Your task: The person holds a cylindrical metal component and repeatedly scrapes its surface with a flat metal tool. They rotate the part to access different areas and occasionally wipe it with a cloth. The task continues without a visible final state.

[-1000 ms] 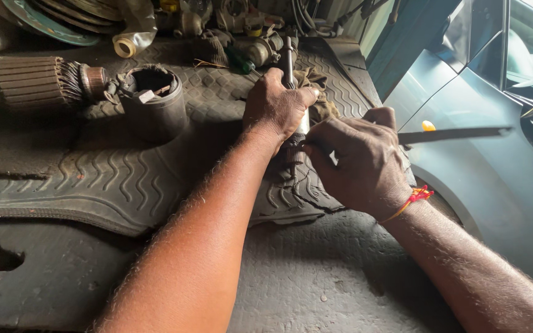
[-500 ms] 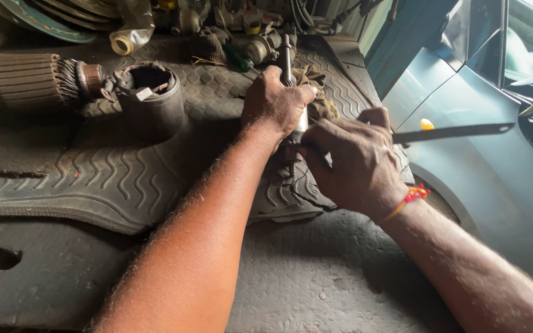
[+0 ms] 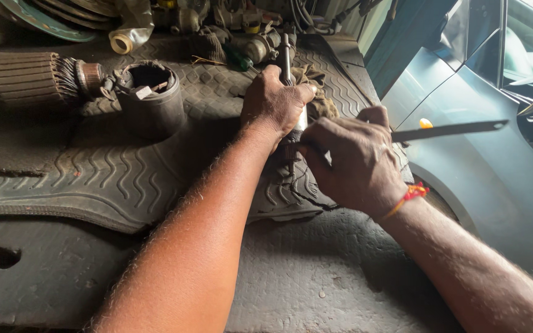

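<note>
Nearest, both forearms run up from the near edge over a grimy concrete bench (image 3: 316, 290). Right hand (image 3: 356, 163), w/ an orange thread at the wrist, is closed in a fist round one end of a flat metal blade (image 3: 451, 130), which sticks out level to the right, over a grey-green car panel (image 3: 464, 185). Blade looks thin, stiff, light, prob. greasy; best held near the handle end, as it is now.

Just beyond, touching it, left hand (image 3: 276, 105) is wrapped tight round a slim metal shaft (image 3: 287, 52) standing about upright on a ribbed rubber mat (image 3: 124, 179), centre of scene. Only the shaft's top and a bit below the palm show. Looks hard steel, rigid, fairly heavy for its size, likely oily, so grip mid-length w/ whole hand.

Further left on the mat: a black cylindrical housing (image 3: 149, 98), open end up, and beside it a motor armature (image 3: 29, 80) lying on its side. Far edge: a jumble of parts and wires, too cluttered to sort.
</note>
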